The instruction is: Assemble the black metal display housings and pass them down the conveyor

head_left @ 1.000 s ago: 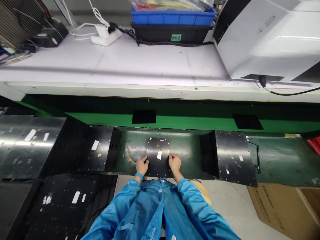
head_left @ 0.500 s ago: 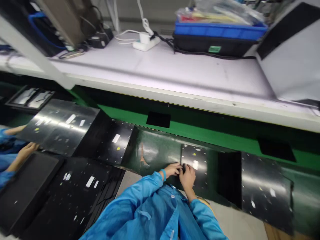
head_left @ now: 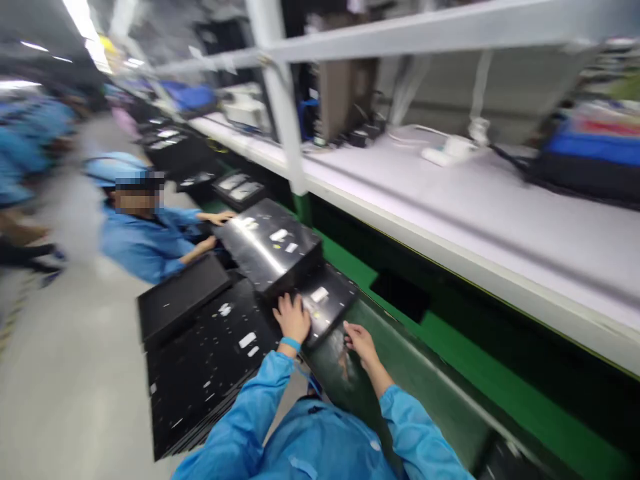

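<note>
A flat black panel (head_left: 327, 300) with white labels and small bright dots lies on the green conveyor surface. My left hand (head_left: 294, 320) rests at the panel's near left edge, fingers spread and pointing away from me. Just off the panel's right edge is my right hand (head_left: 362, 343), its fingers loosely bent and apart, with nothing visible in them. Behind my left hand stands a stack of black panels (head_left: 273, 243), its top shiny and labelled. The underside of each hand is hidden.
A co-worker (head_left: 145, 223) in blue has both hands at the far side of the stack. Another pile of black panels (head_left: 200, 360) stands left of me. A white shelf (head_left: 400, 223) runs along the right, with a power strip (head_left: 447, 152) and a blue bin (head_left: 595, 143).
My view has swung left. Both hands have left the labelled panel farther right, where they worked close together, and moved apart to the panel beside the stack.
</note>
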`<action>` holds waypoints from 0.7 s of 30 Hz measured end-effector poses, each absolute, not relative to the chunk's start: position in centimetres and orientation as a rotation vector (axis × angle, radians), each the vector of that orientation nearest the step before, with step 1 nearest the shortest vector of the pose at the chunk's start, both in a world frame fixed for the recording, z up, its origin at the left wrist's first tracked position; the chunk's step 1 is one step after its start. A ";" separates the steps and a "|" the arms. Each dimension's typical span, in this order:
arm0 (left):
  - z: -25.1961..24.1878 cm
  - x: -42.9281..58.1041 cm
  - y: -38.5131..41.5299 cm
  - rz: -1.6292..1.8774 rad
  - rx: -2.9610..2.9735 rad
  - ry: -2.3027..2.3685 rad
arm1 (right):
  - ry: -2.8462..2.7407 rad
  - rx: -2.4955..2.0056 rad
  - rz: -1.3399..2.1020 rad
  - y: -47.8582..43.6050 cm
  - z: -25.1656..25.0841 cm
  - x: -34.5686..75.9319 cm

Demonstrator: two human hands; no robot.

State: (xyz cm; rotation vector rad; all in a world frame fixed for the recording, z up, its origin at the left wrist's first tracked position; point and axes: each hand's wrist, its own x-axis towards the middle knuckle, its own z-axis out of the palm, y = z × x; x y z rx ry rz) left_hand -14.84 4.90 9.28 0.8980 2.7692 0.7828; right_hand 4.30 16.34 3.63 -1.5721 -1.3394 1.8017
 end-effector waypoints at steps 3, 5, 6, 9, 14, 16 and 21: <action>8.1 -15.6 4.9 0.795 0.862 2.691 | -1.609 -1.592 1.716 18.0 3.9 -1.4; 6.9 -15.6 5.3 0.851 0.968 2.620 | -1.809 -1.681 1.560 19.6 3.0 -3.5; 6.4 -15.4 5.4 0.867 1.000 2.599 | -1.854 -1.711 1.488 20.4 2.6 -4.0; 6.1 -13.6 4.8 0.887 1.062 2.530 | -1.858 -1.781 1.360 21.7 2.0 -3.8; 8.4 -9.3 2.9 0.790 1.258 2.333 | -1.403 -1.641 1.713 21.2 3.7 -0.4; 9.6 -7.6 2.5 0.732 1.354 2.259 | -1.251 -1.561 1.845 20.8 4.4 2.2; 10.6 -2.6 3.2 0.816 1.531 1.974 | -1.357 -1.644 1.689 21.3 5.1 12.4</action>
